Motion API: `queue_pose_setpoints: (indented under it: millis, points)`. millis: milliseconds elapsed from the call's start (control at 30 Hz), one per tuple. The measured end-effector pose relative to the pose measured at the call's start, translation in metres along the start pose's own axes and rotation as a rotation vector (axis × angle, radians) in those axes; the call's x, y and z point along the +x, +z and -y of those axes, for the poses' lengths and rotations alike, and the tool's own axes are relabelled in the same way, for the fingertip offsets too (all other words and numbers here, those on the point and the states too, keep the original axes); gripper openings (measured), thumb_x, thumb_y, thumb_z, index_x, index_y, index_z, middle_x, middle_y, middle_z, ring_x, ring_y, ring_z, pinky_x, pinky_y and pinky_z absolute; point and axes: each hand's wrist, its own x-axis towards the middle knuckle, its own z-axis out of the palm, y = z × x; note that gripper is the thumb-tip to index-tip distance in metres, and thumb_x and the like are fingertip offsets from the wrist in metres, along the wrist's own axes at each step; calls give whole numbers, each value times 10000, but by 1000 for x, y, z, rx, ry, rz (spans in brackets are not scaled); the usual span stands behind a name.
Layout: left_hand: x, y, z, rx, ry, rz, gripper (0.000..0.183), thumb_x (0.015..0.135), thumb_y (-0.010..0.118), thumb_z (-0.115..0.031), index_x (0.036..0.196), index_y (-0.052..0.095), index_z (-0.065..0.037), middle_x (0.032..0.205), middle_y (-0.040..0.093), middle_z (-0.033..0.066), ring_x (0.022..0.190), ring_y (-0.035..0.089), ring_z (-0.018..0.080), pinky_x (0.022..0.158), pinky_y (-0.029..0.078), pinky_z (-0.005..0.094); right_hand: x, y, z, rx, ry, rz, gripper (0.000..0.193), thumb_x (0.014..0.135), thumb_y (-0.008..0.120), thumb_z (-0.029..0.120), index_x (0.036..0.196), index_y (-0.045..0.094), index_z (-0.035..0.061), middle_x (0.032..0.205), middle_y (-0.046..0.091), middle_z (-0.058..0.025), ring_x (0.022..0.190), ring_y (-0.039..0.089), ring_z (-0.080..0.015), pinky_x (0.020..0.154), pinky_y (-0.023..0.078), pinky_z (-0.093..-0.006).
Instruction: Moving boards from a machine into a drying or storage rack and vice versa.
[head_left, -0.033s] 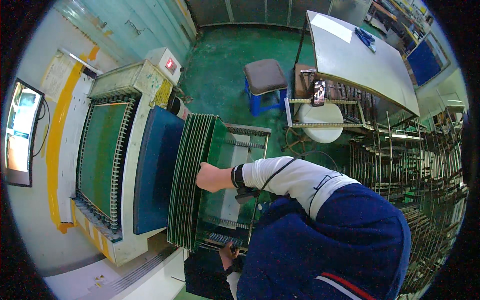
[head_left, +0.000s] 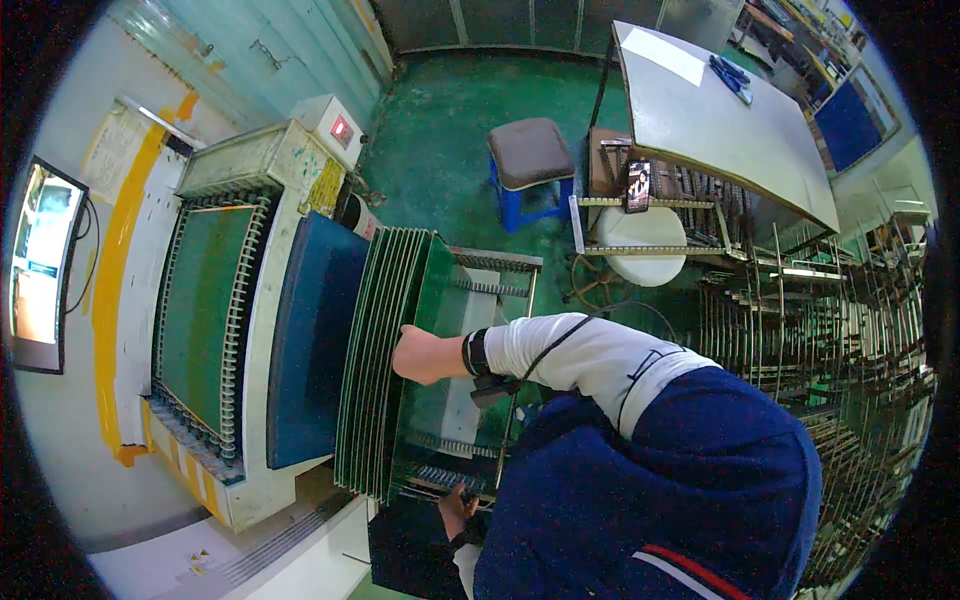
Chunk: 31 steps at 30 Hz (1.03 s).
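Several green boards (head_left: 372, 360) stand on edge, side by side, in a metal rack (head_left: 520, 264) with toothed slot strips. From the right, my right hand (head_left: 430, 357) reaches over the rack and is closed at the edge of the rightmost board; its fingertips are hidden. A dark band and a small device with a cable sit on that wrist. Lower down, my left hand (head_left: 458, 508) is at the near end of the rack, beside a toothed strip (head_left: 450, 478). Its fingers are curled, and what they hold is too small to make out.
Left of the rack a dark blue panel (head_left: 318, 340) leans against a machine with rollers (head_left: 240, 330) and a green board inside. A screen (head_left: 42, 265) hangs at far left. Beyond are a blue stool (head_left: 530, 160), a white round seat (head_left: 645, 248), a table (head_left: 720, 115) and metal racks (head_left: 790, 330).
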Motion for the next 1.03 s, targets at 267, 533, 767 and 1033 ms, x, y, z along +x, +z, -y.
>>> queue_pose_setpoints:
  millis: [267,533,767,1033]
  points:
    - [-3,1,0,-491,-256,14,450,709,765,-217,1071,590,-17,777,639,150,614,600,238,613,503,362,5,7,0,-27,-14,0,75,668,679,206,659,657,135,630,583,3,621,537,-181,643,335,-351]
    - [-6,-10,17,462,491,69,495,761,728,-307,1076,569,39,889,637,213,665,644,278,574,522,373,8,6,4,-22,-18,-92,95,621,685,223,650,652,139,637,591,4,608,538,-179,614,325,-343]
    - [-19,-16,-8,339,-296,-2,499,753,723,-348,1092,596,-5,1060,629,182,836,650,289,725,514,386,11,12,3,-23,-26,-123,96,616,675,230,669,659,151,650,604,4,634,568,-184,623,349,-346]
    - [-174,-203,-334,198,495,162,307,769,701,-228,1038,658,-85,1024,665,117,960,628,239,861,477,370,14,11,0,-23,-33,-45,62,611,664,210,637,658,154,639,608,3,654,586,-190,612,355,-356]
